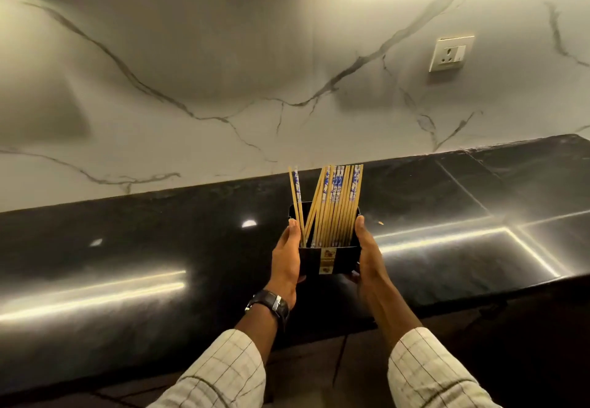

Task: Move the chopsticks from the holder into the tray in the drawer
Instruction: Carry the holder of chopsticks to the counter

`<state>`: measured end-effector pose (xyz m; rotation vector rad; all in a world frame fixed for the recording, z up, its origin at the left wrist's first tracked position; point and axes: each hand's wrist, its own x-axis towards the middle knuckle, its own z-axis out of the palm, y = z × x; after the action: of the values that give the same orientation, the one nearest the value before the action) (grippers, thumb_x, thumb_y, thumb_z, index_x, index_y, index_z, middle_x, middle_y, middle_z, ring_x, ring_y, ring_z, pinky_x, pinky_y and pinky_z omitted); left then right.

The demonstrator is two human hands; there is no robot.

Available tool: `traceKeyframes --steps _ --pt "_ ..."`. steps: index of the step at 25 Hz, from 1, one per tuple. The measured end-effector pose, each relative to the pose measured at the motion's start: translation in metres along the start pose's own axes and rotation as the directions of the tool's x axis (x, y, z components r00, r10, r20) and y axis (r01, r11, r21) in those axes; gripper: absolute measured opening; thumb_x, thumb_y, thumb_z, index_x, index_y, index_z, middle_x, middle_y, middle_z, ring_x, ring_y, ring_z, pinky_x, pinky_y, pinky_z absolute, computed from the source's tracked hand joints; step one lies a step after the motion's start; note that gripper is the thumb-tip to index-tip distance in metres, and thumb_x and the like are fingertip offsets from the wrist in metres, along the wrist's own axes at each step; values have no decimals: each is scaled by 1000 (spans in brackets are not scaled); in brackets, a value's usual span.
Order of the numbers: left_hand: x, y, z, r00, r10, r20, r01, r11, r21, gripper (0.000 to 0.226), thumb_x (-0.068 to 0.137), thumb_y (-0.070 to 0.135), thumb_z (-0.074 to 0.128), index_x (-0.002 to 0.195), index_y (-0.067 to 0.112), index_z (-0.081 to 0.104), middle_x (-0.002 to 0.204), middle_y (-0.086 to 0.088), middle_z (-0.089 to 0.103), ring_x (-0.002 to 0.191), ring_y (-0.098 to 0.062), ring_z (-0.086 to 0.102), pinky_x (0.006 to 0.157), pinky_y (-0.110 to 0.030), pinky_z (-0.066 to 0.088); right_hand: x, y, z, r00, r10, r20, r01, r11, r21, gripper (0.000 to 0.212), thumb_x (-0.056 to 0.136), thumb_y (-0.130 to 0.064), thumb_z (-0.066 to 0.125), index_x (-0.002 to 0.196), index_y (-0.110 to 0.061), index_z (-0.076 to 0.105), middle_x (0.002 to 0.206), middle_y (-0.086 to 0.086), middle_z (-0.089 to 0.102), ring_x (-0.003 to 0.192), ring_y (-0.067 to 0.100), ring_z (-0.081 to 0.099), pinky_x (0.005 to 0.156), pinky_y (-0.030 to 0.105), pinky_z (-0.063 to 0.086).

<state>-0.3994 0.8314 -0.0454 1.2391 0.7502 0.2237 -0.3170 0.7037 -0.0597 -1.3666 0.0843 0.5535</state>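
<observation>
A black box-shaped holder (pixel 322 260) with a small label strip on its front sits at the middle of the dark countertop. Several wooden chopsticks (pixel 335 206) with blue-and-white patterned tops stand upright in it, most leaning together, two apart at the left. My left hand (pixel 285 256) grips the holder's left side, a dark watch on its wrist. On the right side of the holder my right hand (pixel 370 252) does the same, thumb up along the wall. No drawer or tray is in view.
The glossy black countertop (pixel 159 264) runs across the view, with bright light streaks. A white marble backsplash (pixel 223 72) rises behind it, with a wall socket (pixel 450 53) at the upper right. The counter's front edge lies just below my wrists.
</observation>
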Motion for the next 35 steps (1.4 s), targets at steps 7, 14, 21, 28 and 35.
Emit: traceKeyframes --steps 7,14,21,28,35 --pt "-17 6 -95 982 -48 -181 37 997 -65 51 93 75 39 119 41 67 104 15 71 97 -13 66 74 -34 48 -16 31 92 989 78 124 -64 991 -119 53 98 -68 45 128 -29 64 126 -2 69 118 22 62 84 37 52" --pt "-31 -3 -164 941 -56 -335 24 995 -100 58 93 75 41 117 33 74 108 7 79 109 -19 68 91 -43 52 -30 61 153 945 186 270 -124 965 -231 59 97 -72 41 135 -33 62 124 -3 73 112 20 69 75 36 53" --pt "-17 1 -211 949 -64 -308 49 997 -56 66 97 71 35 126 24 72 118 -1 77 114 -21 67 99 -43 52 -32 82 198 924 198 326 -118 962 -248 59 105 -63 29 146 -29 55 143 3 64 131 24 59 114 51 43" --pt "15 6 -246 986 -113 -124 97 987 -130 69 99 70 27 98 30 84 105 -1 82 92 -17 79 71 -30 60 -22 91 231 946 223 237 -171 960 -223 63 107 -60 23 152 -25 49 152 8 56 140 31 52 120 55 36" --pt "46 -2 -274 986 -163 -37 150 959 -239 63 105 57 31 124 13 72 116 -16 77 108 -33 74 97 -47 55 -10 99 250 946 270 179 -221 942 -254 69 107 -63 19 157 -23 43 159 13 47 145 34 45 121 54 34"
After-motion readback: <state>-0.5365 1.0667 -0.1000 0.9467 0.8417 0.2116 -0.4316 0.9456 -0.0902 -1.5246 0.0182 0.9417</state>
